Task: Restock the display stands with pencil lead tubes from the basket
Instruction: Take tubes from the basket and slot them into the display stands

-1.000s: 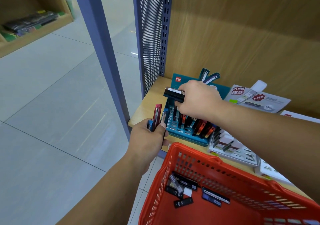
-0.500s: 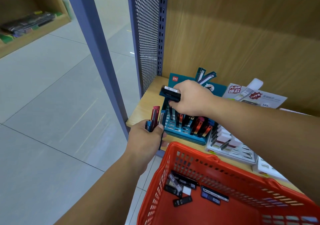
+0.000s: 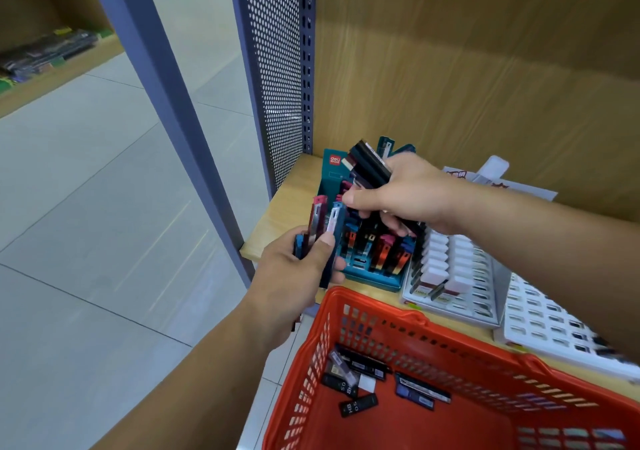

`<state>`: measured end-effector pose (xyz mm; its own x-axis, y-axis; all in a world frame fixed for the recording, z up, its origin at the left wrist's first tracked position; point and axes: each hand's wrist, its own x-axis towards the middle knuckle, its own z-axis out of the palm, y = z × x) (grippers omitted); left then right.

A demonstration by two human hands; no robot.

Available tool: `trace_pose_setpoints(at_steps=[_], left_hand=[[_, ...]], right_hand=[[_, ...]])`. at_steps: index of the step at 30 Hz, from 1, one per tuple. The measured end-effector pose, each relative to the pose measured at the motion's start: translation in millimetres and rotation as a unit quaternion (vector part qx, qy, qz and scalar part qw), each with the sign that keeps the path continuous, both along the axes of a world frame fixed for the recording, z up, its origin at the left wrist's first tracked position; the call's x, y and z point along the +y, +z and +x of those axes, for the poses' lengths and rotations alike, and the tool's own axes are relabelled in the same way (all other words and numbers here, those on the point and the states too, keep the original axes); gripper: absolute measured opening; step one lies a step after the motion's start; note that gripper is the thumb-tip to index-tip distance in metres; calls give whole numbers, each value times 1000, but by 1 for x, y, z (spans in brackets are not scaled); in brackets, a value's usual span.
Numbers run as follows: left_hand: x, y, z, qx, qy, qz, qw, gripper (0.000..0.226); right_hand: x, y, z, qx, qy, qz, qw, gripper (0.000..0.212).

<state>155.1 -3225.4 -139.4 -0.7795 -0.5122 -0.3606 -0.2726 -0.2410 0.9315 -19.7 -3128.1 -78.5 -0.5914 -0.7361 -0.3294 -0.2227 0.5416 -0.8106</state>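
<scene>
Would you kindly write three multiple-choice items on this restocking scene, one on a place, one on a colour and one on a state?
1. Where does the teal display stand sit?
A. At the shelf's left end, beside the perforated panel
B. On the floor
C. Inside the basket

2. What colour is the basket?
A. Blue
B. Red-orange
C. White

3. What is the right hand doing?
A. Resting empty on the shelf
B. Gripping a bundle of dark tubes above the teal stand
C. Holding the basket's rim

Answers: 1 A, the stand stands next to the panel; 2 B, its mesh walls are red-orange; 3 B, its fingers close round the tubes, as the left hand grips others.
</scene>
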Motion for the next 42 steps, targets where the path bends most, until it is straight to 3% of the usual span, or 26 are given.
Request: trace_pose_setpoints(at_steps=[5,11,18,25,31,35,38,40,42], left_hand=[[2,2,3,8,-39,0,999,19],[2,0,2,-2,-35,-16,999,18],[3,4,0,-46,-59,103,992,30],[3,0,-4,-19,-73,86,993,33],[1,4,3,-47,-103,-7,994,31],[-7,-12,5,-116,-7,-86,989,27],[-10,-17,6,-142,6,-50,989,43],[-11,-18,3,-156,11,-30,987,54],[-13,-18,1,-150,37,-6,988,49]], right_hand=[[12,5,11,-27,18,2,999,20],[23,4,24,-50,-31,-4,998,19],[34,6,24,-5,1,-49,999,7],[30,4,28,-125,-93,-46,987,35],[30,9,31,-44,-79,19,996,23],[26,3,31,148,-46,7,988,28],[22,-14,36,247,-7,4,969,23],[21,-26,39,259,-11,5,966,13],[19,-37,41,263,-21,-2,965,13]])
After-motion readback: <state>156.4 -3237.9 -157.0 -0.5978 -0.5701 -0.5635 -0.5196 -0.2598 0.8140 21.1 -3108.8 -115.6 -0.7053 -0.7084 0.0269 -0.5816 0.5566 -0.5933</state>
